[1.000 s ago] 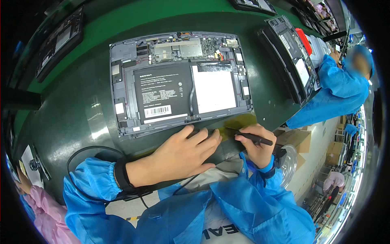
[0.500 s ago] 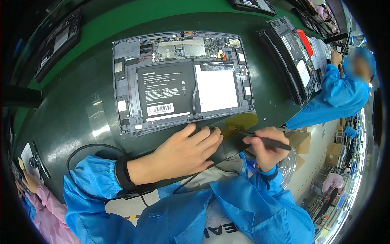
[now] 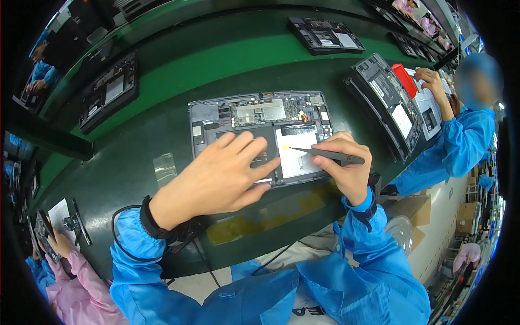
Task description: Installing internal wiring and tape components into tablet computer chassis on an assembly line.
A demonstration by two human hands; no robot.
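Observation:
An opened flat electronic device point(image 3: 205, 112) lies on the dark green bench, its circuit board point(image 3: 265, 111) along the far edge. A black battery with a bright white panel point(image 3: 298, 165) fills its middle. My right hand point(image 3: 349, 165) pinches dark tweezers point(image 3: 338, 156), pointing left over the white panel. At their tip shows a small yellow piece point(image 3: 285, 147), perhaps tape; whether it touches the panel I cannot tell. Over the left part of the battery, my left hand point(image 3: 216, 173) spreads its fingers, holding nothing and hiding much of the black label.
Amber tape point(image 3: 244, 232) lies along the bench's near edge. Stacked opened devices point(image 3: 387, 105) and a red tray point(image 3: 404, 80) stand at the right, beside a co-worker in blue point(image 3: 466, 135). More devices sit far left point(image 3: 111, 89) and far back point(image 3: 325, 37). A pink-sleeved co-worker point(image 3: 89, 279) is at lower left.
Both hands have moved from the bench's near edge to above the battery. The tweezers now reach over the white panel, with the yellow piece at their tip. The head view has shifted.

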